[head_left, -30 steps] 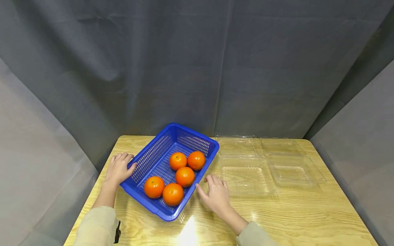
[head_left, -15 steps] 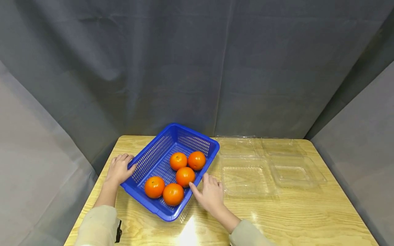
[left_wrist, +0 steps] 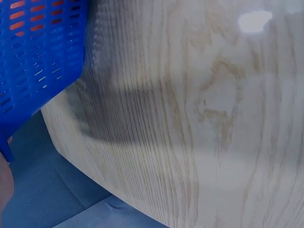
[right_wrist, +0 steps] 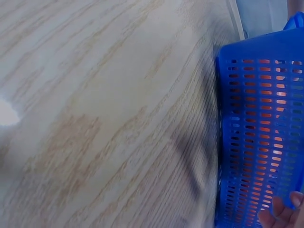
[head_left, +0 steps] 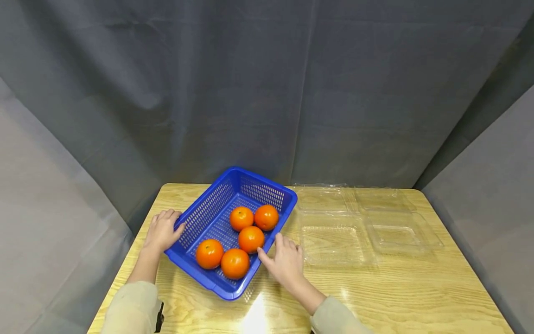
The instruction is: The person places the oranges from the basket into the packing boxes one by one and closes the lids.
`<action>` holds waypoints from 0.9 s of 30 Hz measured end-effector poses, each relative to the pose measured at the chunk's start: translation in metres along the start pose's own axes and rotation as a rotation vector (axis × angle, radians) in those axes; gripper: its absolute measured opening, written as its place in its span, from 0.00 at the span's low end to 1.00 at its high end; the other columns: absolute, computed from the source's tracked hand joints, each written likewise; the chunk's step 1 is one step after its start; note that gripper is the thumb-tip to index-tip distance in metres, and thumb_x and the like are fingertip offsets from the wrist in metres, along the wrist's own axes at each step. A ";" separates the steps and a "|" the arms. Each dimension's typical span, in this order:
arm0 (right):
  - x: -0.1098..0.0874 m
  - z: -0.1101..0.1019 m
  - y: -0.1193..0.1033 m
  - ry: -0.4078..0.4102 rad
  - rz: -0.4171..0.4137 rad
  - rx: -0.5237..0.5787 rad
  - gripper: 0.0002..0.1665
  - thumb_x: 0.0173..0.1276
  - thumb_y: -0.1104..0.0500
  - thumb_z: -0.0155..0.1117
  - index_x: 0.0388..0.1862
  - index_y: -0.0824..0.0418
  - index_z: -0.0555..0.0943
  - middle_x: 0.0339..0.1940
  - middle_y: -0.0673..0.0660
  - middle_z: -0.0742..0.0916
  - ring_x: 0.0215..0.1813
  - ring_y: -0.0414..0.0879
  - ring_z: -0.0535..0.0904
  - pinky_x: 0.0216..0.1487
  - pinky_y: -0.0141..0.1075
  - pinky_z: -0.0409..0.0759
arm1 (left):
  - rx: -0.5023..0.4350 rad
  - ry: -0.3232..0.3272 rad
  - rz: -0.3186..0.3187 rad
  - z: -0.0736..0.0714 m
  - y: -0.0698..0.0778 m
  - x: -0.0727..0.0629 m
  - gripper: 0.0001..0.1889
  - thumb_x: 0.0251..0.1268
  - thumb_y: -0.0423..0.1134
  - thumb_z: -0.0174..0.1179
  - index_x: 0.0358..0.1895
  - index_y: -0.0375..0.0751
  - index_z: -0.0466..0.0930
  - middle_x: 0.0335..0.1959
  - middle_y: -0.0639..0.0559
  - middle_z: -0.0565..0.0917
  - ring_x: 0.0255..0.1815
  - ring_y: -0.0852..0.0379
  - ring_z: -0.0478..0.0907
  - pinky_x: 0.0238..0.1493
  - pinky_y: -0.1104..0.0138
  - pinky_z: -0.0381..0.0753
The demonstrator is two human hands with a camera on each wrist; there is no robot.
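A blue plastic basket [head_left: 217, 218] with slotted walls stands turned at an angle on the table, holding several oranges [head_left: 251, 240]. On its left side my left hand [head_left: 162, 232] grips the rim, thumb over the edge and fingers outside. My right hand [head_left: 285, 265] holds the opposite rim, thumb on top and the other fingers along the outer wall. In the right wrist view, fingertips [right_wrist: 280, 213] lie under the rim against the basket [right_wrist: 259, 128]. Only a sliver of the left hand [left_wrist: 4, 183] shows in the left wrist view, at the basket's rim.
Clear plastic clamshell boxes [head_left: 333, 237], their lids open, lie to the right of the basket on the wooden table [head_left: 396, 292]. A dark grey curtain [head_left: 250, 93] hangs behind the table's far edge, with lighter cloth on both sides.
My right hand has moved left from beside the basket to its rim, its thumb now over the edge. The left hand, the basket and the oranges have stayed in place.
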State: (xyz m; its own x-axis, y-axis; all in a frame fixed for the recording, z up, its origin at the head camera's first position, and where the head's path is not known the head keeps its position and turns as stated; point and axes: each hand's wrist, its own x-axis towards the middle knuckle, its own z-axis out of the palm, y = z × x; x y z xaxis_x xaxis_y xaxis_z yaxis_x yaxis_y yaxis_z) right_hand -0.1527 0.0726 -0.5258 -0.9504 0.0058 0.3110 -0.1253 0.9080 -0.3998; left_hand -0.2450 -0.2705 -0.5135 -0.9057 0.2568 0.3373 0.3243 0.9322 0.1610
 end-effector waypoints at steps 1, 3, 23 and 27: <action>0.000 0.000 0.001 0.000 -0.003 -0.005 0.27 0.54 0.34 0.56 0.33 0.55 0.68 0.28 0.51 0.76 0.36 0.51 0.76 0.42 0.49 0.67 | 0.008 0.000 0.000 0.000 0.000 -0.001 0.19 0.56 0.43 0.58 0.47 0.32 0.76 0.44 0.39 0.77 0.48 0.42 0.70 0.50 0.49 0.64; 0.002 0.000 0.001 0.000 -0.008 -0.017 0.28 0.54 0.33 0.56 0.34 0.56 0.69 0.30 0.52 0.77 0.37 0.51 0.76 0.43 0.49 0.68 | 0.025 -0.001 -0.003 0.000 0.001 -0.002 0.19 0.56 0.43 0.58 0.47 0.32 0.76 0.44 0.39 0.77 0.48 0.42 0.70 0.50 0.49 0.64; 0.020 0.005 0.009 -0.037 -0.044 -0.096 0.27 0.54 0.34 0.55 0.38 0.55 0.68 0.34 0.56 0.80 0.39 0.55 0.77 0.47 0.52 0.66 | 0.075 0.017 -0.103 -0.004 0.012 -0.020 0.19 0.57 0.43 0.56 0.45 0.30 0.76 0.41 0.37 0.77 0.45 0.40 0.70 0.46 0.48 0.64; 0.024 0.005 0.010 -0.050 -0.044 -0.099 0.27 0.54 0.35 0.56 0.40 0.55 0.69 0.34 0.56 0.79 0.38 0.54 0.77 0.44 0.51 0.66 | 0.066 0.011 -0.137 -0.007 0.017 -0.025 0.19 0.57 0.42 0.56 0.45 0.29 0.76 0.41 0.36 0.76 0.45 0.39 0.70 0.46 0.48 0.64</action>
State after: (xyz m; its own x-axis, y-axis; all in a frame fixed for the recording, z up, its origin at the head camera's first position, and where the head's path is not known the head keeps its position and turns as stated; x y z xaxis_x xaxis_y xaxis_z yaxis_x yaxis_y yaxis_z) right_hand -0.1780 0.0794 -0.5271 -0.9578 -0.0538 0.2823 -0.1412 0.9437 -0.2992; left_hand -0.2149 -0.2633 -0.5133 -0.9371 0.1235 0.3264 0.1786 0.9732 0.1446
